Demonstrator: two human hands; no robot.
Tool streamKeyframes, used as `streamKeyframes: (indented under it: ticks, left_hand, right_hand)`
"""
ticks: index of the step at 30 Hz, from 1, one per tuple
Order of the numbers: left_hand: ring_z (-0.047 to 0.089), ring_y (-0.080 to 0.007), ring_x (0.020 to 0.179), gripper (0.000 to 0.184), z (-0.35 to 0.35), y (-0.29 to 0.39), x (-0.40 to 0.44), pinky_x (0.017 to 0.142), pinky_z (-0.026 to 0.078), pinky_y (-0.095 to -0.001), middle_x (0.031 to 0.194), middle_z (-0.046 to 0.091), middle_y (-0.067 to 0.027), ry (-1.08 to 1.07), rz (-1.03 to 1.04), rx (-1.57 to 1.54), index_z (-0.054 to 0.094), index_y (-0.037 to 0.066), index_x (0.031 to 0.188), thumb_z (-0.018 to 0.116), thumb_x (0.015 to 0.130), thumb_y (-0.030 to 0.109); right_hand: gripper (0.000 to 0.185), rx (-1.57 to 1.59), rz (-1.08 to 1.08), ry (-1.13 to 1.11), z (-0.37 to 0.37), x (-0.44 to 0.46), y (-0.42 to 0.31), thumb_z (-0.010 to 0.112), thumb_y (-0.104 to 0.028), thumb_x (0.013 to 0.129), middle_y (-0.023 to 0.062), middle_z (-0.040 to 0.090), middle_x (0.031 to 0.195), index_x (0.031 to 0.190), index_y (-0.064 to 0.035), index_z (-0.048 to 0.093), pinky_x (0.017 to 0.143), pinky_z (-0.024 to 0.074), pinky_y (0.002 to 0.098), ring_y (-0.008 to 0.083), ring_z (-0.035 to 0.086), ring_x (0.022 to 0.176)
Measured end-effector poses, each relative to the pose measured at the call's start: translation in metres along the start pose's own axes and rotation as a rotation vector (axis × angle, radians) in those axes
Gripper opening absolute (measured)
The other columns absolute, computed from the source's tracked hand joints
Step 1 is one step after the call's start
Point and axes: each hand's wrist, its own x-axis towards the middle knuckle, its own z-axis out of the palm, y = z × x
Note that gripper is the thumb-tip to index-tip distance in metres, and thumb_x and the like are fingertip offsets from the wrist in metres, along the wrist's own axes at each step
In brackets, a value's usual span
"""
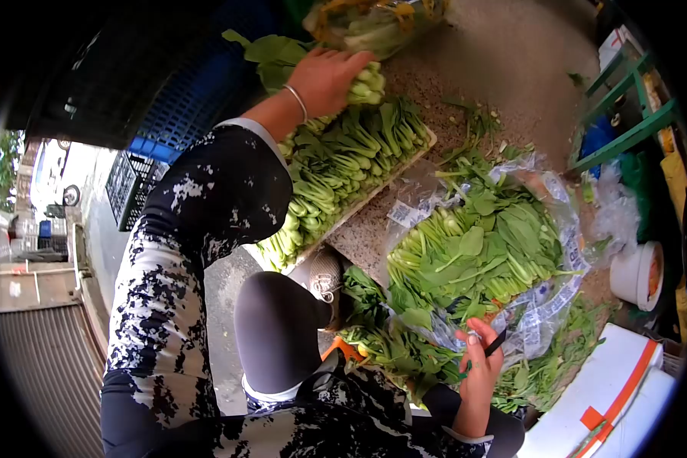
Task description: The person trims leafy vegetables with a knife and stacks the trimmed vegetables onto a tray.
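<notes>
Left hand curls its fingers over a bunch of greens at the far left edge of the packed tray, and seems to grasp it, though the palm hides part of the grip. The right hand, nearer and to the right, pinches a small dark tool, perhaps a knife.

Biggest is the tray, with greens in tight rows up to its rim; pulling or pressing hard on one bunch could snag its neighbours and spill stalks over the edge. To its right, a broad heap of greens lies loose on clear printed plastic. If a foot or sleeve catches that sheet, the heap could slide. The white box, near right, sits close beside the scattered leaves; these, if wet, could make footing slippery. A shoe stands between tray and heap, so shifting weight carelessly might bruise leaves.

Smallest but most risky, I judge, is the tool: its far end sticks out toward the heap, and I cannot tell where any edge lies. Reaching across with eyes on the other hand could nick a finger or tear the plastic.
</notes>
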Motion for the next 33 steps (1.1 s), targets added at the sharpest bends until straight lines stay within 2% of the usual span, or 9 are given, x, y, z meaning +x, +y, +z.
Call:
streamKeyframes:
  ticks: [4,7,11,17,19,22,26,28,33]
  left_hand:
    - [0.046,-0.0307,0.111,0.073,0.076,-0.044,0.014,0.097,0.030,-0.0497,0.117,0.049,-0.0125,-0.290,0.023,0.450,0.029,0.022,0.132,0.063,0.071,0.001]
    - [0.037,-0.0316,0.120,0.075,0.107,-0.055,0.038,0.102,0.022,-0.0514,0.128,0.040,-0.0120,-0.609,-0.090,0.375,0.024,0.023,0.135,0.060,0.073,0.000]
    - [0.013,-0.0336,0.133,0.085,0.135,-0.069,0.058,0.106,0.008,-0.0565,0.143,0.023,-0.0067,-0.792,-0.042,0.356,0.015,0.026,0.138,0.065,0.073,0.006]
    - [-0.005,-0.0287,0.135,0.103,0.167,-0.059,0.070,0.105,0.008,-0.0586,0.148,0.001,-0.0017,-1.101,-0.179,0.457,0.001,0.031,0.141,0.071,0.069,0.007]
    - [-0.004,-0.0293,0.135,0.104,0.185,-0.068,0.075,0.105,0.012,-0.0564,0.148,0.000,-0.0036,-1.088,-0.233,0.464,0.002,0.031,0.141,0.072,0.068,0.006]
    - [0.018,-0.0316,0.131,0.076,0.196,-0.065,0.066,0.098,0.024,-0.0523,0.144,0.015,-0.0088,-0.809,-0.170,0.567,0.016,0.033,0.139,0.056,0.082,0.003]
    - [0.012,-0.0307,0.133,0.097,0.189,-0.071,0.052,0.098,0.031,-0.0478,0.143,0.015,-0.0136,-0.929,-0.108,0.718,0.006,0.032,0.141,0.068,0.071,0.003]
    - [0.028,-0.0331,0.125,0.081,0.166,-0.066,0.054,0.099,0.030,-0.0444,0.138,0.024,-0.0172,-0.941,-0.207,0.473,0.014,0.031,0.140,0.060,0.079,0.006]
    - [0.028,-0.0374,0.124,0.090,0.157,-0.072,0.053,0.097,0.032,-0.0447,0.137,0.023,-0.0221,-0.995,-0.338,0.194,0.011,0.020,0.141,0.067,0.071,0.013]
  right_hand:
    - [0.032,-0.012,0.100,-0.036,-0.004,0.021,-0.005,0.053,-0.012,0.082,0.0138,0.058,0.099,0.110,0.0028,0.050,0.042,0.0337,0.0184,0.0149,0.059,0.081]
    - [0.030,0.002,0.139,0.007,-0.004,0.038,-0.007,0.050,-0.012,0.083,0.0133,0.056,0.103,0.109,0.0024,0.050,0.041,0.0336,0.0185,0.0196,0.059,0.085]
    - [0.030,0.072,0.257,0.043,-0.008,0.055,0.004,0.053,-0.012,0.082,0.0122,0.056,0.102,0.108,0.0017,0.050,0.040,0.0353,0.0185,0.0191,0.059,0.083]
    - [0.030,0.097,0.342,0.145,-0.006,0.067,0.012,0.057,-0.014,0.081,0.0104,0.056,0.098,0.106,0.0007,0.051,0.040,0.0362,0.0179,0.0177,0.059,0.081]
    - [0.030,0.092,0.356,0.107,-0.003,0.069,0.010,0.057,-0.013,0.081,0.0103,0.056,0.097,0.107,0.0007,0.051,0.040,0.0366,0.0176,0.0176,0.059,0.081]
    - [0.030,0.097,0.342,0.087,-0.002,0.070,0.012,0.057,-0.014,0.081,0.0106,0.057,0.097,0.107,0.0008,0.051,0.040,0.0370,0.0176,0.0172,0.059,0.080]
    - [0.029,0.086,0.344,0.096,0.001,0.070,0.007,0.056,-0.014,0.082,0.0109,0.057,0.098,0.107,0.0009,0.051,0.040,0.0371,0.0172,0.0167,0.059,0.080]
    - [0.029,0.019,0.388,0.073,0.002,0.069,0.005,0.056,-0.014,0.082,0.0109,0.057,0.099,0.107,0.0009,0.051,0.040,0.0371,0.0168,0.0160,0.060,0.081]
    - [0.027,0.009,0.373,0.077,0.003,0.069,0.006,0.054,-0.012,0.084,0.0104,0.058,0.100,0.108,0.0007,0.052,0.041,0.0367,0.0164,0.0155,0.060,0.081]
